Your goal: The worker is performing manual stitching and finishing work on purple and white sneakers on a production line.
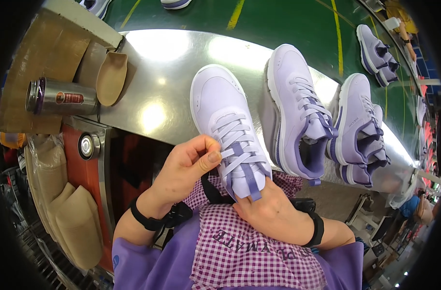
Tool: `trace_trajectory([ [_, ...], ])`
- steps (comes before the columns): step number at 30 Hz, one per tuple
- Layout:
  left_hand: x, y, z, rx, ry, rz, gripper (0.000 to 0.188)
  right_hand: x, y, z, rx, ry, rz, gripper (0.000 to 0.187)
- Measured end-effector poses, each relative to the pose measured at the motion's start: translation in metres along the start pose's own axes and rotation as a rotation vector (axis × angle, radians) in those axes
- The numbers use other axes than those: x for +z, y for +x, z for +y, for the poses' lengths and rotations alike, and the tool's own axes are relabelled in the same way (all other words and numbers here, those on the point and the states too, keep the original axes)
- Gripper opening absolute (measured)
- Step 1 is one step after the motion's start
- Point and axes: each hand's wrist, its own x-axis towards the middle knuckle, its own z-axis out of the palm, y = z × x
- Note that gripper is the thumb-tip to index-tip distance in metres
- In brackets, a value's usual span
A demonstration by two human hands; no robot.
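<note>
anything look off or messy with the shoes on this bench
Nothing stands out. The left hand pinches the laces of the lilac sneaker while the right hand supports its tongue end. The other sneakers lie neatly on the metal bench, undamaged.

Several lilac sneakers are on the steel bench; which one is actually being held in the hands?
The leftmost sneaker: the left hand pinches its laces and the right hand is at its tongue. The others stand untouched to the right.
</note>
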Motion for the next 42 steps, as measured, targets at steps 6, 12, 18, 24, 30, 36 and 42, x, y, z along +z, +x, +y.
trace_trajectory([
  [6, -0.008, 0.004, 0.002, -0.005, -0.235, -0.139, 0.020, -0.007, 0.005, 0.004, 0.017, 0.077, 0.075, 0.048],
  [12, -0.010, 0.003, 0.005, 0.003, -0.375, -0.208, 0.020, -0.013, 0.006, 0.007, 0.028, 0.169, 0.118, 0.048],
  [18, 0.000, 0.004, 0.008, 0.058, 0.316, 0.147, 0.019, -0.011, 0.013, 0.007, 0.000, 0.040, -0.055, 0.050],
  [24, 0.007, 0.002, -0.007, 0.948, 1.184, 0.246, 0.053, -0.010, 0.014, 0.009, -0.029, 0.103, 0.070, 0.047],
  [30, 0.009, -0.001, -0.005, 0.647, 0.847, 0.302, 0.046, -0.003, 0.017, 0.006, -0.051, 0.113, 0.211, 0.016],
  [36, 0.010, -0.003, 0.003, 0.551, 0.810, 0.399, 0.022, 0.004, 0.008, 0.000, 0.036, 0.071, 0.062, 0.046],
  [42, 0.015, -0.005, -0.012, 0.452, 0.664, 0.383, 0.014, 0.004, 0.009, 0.001, 0.000, 0.042, 0.117, 0.046],
])
